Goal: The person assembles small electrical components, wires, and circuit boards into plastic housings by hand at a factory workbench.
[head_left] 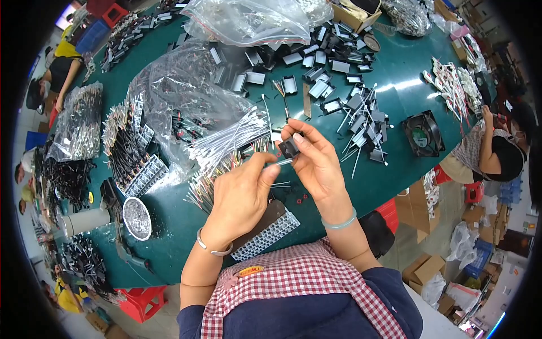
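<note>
In front of my apron, both hands meet over the green table (333, 198). My right hand (320, 164) pinches a small black plastic housing (289, 148) between thumb and fingers. Closed beside it, my left hand (240, 189) grips a thin white cable (284, 162) whose end reaches the housing. Whether the cable enters the housing is hidden by the fingers. Just beyond my left hand lies a bundle of white cables (231, 137). A sheet of small circuit boards (268, 236) lies below my left hand, partly covered by it.
Loose black housings (322, 59) are heaped at the back beside clear plastic bags (254, 21). To the right lie housings with white cables (364, 121) and a black fan (423, 134). A metal bowl (137, 219) and wired boards (127, 150) stand left. Other people sit around the table.
</note>
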Available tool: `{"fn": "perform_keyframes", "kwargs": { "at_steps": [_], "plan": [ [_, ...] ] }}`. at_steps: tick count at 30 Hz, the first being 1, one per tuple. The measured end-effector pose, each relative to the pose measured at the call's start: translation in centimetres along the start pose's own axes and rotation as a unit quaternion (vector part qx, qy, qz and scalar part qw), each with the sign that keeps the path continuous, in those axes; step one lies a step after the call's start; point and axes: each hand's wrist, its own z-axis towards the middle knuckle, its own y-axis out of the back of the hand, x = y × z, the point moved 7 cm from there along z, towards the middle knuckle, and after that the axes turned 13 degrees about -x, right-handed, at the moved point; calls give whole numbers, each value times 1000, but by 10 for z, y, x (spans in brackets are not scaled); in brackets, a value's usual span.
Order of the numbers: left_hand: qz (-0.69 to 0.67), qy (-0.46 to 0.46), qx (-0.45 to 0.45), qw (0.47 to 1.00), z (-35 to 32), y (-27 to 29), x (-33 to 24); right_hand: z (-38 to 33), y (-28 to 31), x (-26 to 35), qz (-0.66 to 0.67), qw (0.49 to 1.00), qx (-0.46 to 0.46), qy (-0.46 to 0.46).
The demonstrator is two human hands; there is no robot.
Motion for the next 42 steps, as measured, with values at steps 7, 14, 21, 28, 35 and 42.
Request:
{"fn": "perform_keyframes", "kwargs": {
  "at_steps": [7, 14, 21, 28, 35, 42],
  "plan": [
    [1, -40, -50, 998, 0, 5, -7, -7, -1, 4, -19, 1000, 6, 10],
    [17, -51, -59, 997, -1, 7, -8, -9, -2, 7, -20, 1000, -1, 22],
    [21, -42, -13, 999, -1, 1, -4, -10, -1, 10, -36, 998, 4, 44],
    [6, -35, 0, 999, 0, 0, -2, -11, -2, 13, -37, 997, 21, 61],
    [-80, 77, 60, 992, 0, -5, 9, -13, -4, 14, -26, 998, 27, 54],
    [-128, 90, 78, 985, 0, -9, 15, -15, -4, 16, -34, 997, 41, 58]
  ]
}}
